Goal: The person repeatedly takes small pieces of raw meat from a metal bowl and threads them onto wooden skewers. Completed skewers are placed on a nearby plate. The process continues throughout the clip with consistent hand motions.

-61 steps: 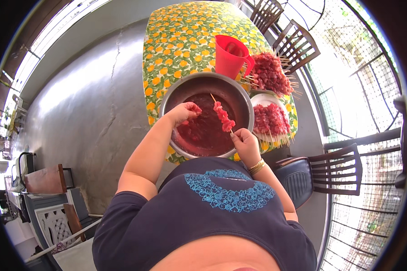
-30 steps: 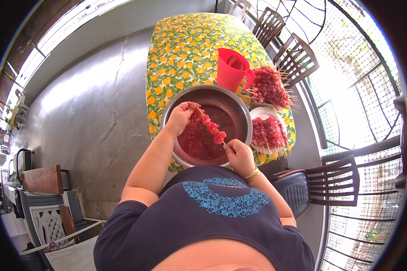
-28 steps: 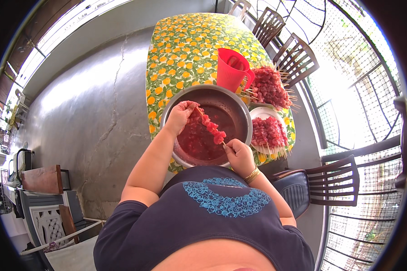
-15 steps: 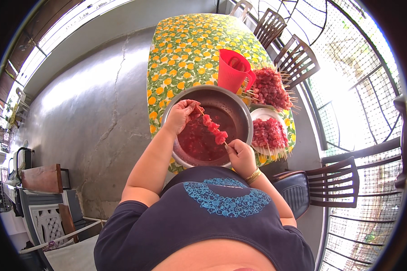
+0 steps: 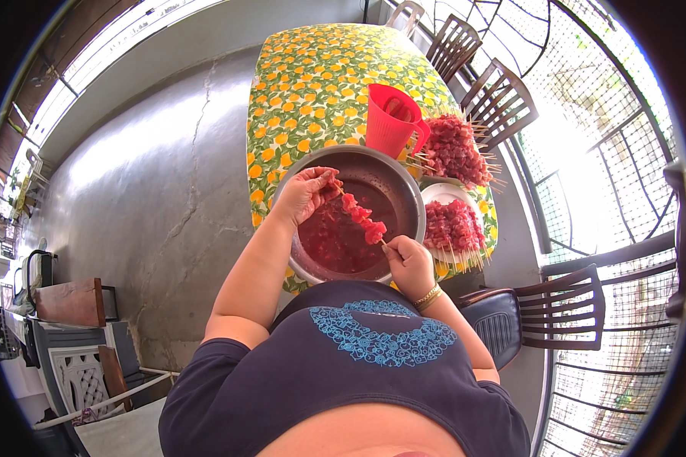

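Over a wide metal basin (image 5: 286,255) of red liquid with bits of meat, I hold a skewer of raw red meat (image 5: 363,218) slantwise. My right hand (image 5: 410,263), with a gold-coloured bracelet at the wrist, is closed round the stick's bare lower end. At the far tip my left hand (image 5: 306,194) is closed in a pinch on a piece of raw meat, which the fingers partly cover. Several chunks sit threaded along the stick between the hands.
Right of the basin, a white plate (image 5: 476,199) bears several meat skewers, with a larger pile of skewers (image 5: 457,152) behind it. A red pitcher (image 5: 389,126) stands at the basin's far rim on the fruit-patterned tablecloth (image 5: 305,84). Chairs (image 5: 503,99) line the right side.
My left fingers have shifted slightly at the skewer's tip, where less meat shows below them. My right hand has moved a touch to the right, still gripping the stick.
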Demonstrator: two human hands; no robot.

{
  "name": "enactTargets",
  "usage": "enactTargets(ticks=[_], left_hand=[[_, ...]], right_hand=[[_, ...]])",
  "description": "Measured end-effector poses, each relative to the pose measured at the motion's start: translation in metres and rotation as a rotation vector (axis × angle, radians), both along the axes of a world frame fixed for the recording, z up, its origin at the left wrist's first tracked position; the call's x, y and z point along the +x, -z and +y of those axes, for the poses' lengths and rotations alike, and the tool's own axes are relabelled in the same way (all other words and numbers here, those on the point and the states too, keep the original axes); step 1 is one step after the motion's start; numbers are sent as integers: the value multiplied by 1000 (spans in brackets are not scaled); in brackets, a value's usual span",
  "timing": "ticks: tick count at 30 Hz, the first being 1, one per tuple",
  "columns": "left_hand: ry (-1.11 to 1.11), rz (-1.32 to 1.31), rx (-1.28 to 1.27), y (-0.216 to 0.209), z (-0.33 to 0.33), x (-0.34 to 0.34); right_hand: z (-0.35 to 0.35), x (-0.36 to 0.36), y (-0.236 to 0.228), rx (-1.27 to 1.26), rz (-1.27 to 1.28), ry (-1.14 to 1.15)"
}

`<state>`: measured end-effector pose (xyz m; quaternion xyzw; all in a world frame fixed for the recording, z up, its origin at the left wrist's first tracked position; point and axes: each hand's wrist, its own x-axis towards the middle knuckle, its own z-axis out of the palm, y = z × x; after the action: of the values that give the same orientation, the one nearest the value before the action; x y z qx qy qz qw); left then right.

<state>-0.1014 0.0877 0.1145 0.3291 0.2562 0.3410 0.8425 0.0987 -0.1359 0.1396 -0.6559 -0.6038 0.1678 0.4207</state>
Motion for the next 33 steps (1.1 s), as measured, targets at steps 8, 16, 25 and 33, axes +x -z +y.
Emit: enactTargets(ticks=[8, 16, 25, 33], left_hand=[[23, -10, -11, -9, -2, -1], [-155, 269, 352, -17, -9, 11], [-370, 353, 717, -19, -32, 23], [-337, 67, 165, -12, -36, 28]], right_hand=[[-1, 1, -1, 17, 15, -3], [-1, 1, -1, -2, 36, -6], [-3, -1, -3, -4, 86, 13], [-1, -5, 0, -74, 122, 40]])
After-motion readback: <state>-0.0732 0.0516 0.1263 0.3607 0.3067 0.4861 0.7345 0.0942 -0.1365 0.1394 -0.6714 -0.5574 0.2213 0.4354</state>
